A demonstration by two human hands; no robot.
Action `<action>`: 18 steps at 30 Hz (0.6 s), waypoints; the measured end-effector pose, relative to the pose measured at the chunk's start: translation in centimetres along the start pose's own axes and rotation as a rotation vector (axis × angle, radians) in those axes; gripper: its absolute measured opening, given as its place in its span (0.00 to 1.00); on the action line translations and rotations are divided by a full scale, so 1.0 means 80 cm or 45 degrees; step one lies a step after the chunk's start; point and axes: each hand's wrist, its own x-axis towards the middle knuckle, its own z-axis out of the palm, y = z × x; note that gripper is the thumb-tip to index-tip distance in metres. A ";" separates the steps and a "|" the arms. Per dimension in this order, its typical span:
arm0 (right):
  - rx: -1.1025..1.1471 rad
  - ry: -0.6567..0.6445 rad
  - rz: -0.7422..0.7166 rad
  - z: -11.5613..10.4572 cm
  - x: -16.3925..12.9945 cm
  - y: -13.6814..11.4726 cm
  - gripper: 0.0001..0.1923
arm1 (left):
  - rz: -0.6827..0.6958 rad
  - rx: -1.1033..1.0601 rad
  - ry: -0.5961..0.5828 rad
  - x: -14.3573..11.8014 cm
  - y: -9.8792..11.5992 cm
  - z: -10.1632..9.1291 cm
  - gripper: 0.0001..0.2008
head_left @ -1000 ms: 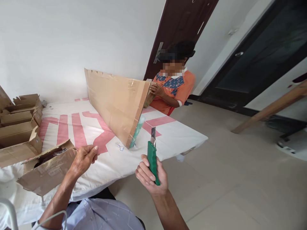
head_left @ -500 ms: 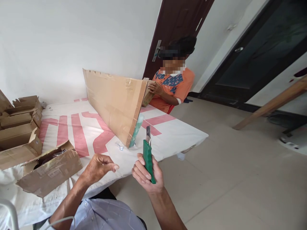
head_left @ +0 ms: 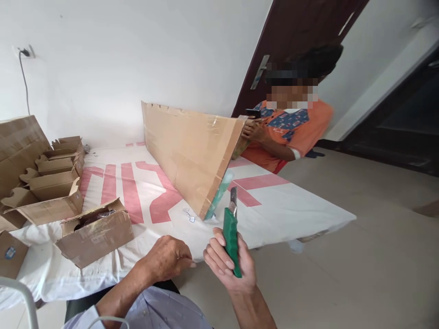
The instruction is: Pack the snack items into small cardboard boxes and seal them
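Note:
My right hand (head_left: 230,267) is wrapped round the green handle of a knife (head_left: 231,240), held upright with its short metal blade pointing up. Just left of it, my left hand (head_left: 168,257) is closed, fingers curled under and thumb pointing right; I see nothing in it. An open cardboard box (head_left: 99,237) with dark contents lies left of my left hand on the table. Beyond both hands, a large flat cardboard panel (head_left: 192,157) stands on edge, with a green translucent thing (head_left: 219,194) behind its near end.
A white cloth with red print covers the table (head_left: 308,208). Several open cardboard boxes (head_left: 51,201) stand at the left. Across the panel sits a person in orange (head_left: 305,132), holding a dark phone-like object (head_left: 253,112). A pale curved tube (head_left: 25,297) is at lower left.
The view has turned left, so things sit further right and more boxes show. My left hand has rolled over, palm down. The knife stays in my right hand.

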 end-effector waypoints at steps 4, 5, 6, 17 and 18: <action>-0.031 0.000 -0.006 0.007 0.007 0.001 0.19 | -0.144 -0.872 0.171 -0.002 0.003 -0.010 0.12; -0.043 0.001 -0.005 0.009 0.008 0.001 0.19 | -0.142 -1.066 0.173 -0.003 0.003 -0.014 0.13; -0.055 0.000 -0.004 0.011 0.010 0.002 0.19 | -0.132 -1.204 0.167 -0.004 0.004 -0.019 0.14; -0.198 0.094 0.034 0.022 0.015 0.006 0.23 | -0.113 -1.291 0.277 -0.010 0.003 -0.030 0.23; -0.203 0.094 0.039 0.022 0.015 0.007 0.22 | -0.133 -1.193 0.301 -0.010 0.001 -0.028 0.23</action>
